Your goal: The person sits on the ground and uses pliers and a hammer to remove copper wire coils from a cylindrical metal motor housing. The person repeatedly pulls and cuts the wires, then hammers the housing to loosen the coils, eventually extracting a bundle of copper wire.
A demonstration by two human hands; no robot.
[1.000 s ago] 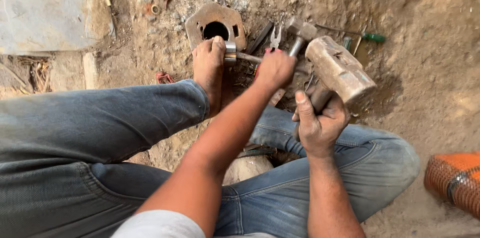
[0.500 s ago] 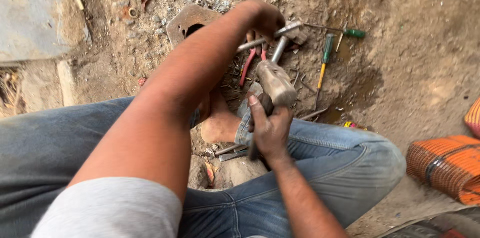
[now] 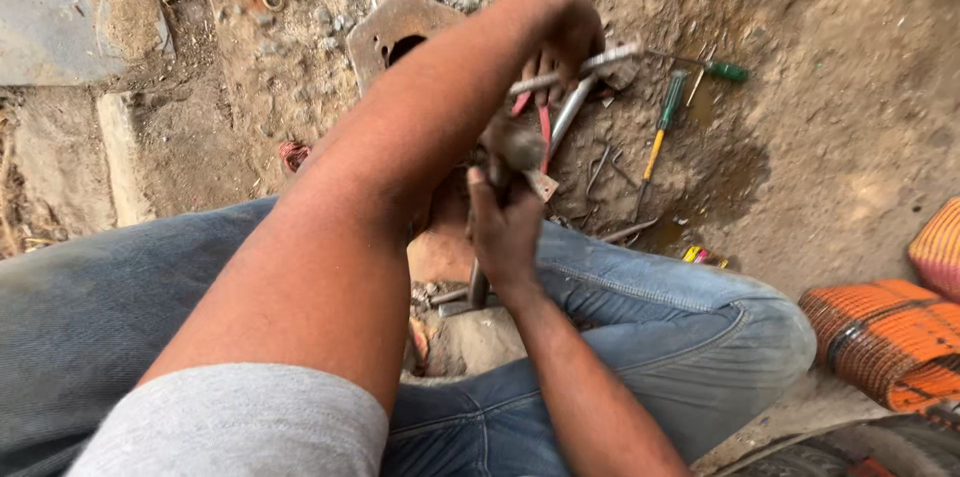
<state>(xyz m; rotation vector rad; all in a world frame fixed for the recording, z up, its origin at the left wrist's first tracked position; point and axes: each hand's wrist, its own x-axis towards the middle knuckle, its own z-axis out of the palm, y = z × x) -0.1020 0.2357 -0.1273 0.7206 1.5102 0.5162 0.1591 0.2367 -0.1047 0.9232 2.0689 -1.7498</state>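
I sit on dirt ground with my legs in blue jeans folded in front of me. My left hand point(image 3: 560, 32) reaches far forward over the tools and is closed on a thin grey metal rod point(image 3: 580, 67). My right hand point(image 3: 505, 232) grips the handle of a hammer; its metal head point(image 3: 515, 147) points away from me, just under my left forearm. Red-handled pliers point(image 3: 540, 122) and a silvery tool point(image 3: 572, 107) lie beneath the left hand. A rusty metal plate with a round hole point(image 3: 385, 32) lies behind my left arm, partly hidden.
A yellow-shafted screwdriver with a green handle point(image 3: 665, 117) and a second green-handled screwdriver point(image 3: 720, 69) lie on the dirt at right. Orange woven sacks point(image 3: 880, 332) sit at the lower right. A concrete slab point(image 3: 50, 7) is at the upper left.
My left hand has taken hold of the metal rod among the tools. My right hand has turned the hammer so its head points away. The view has shifted slightly.
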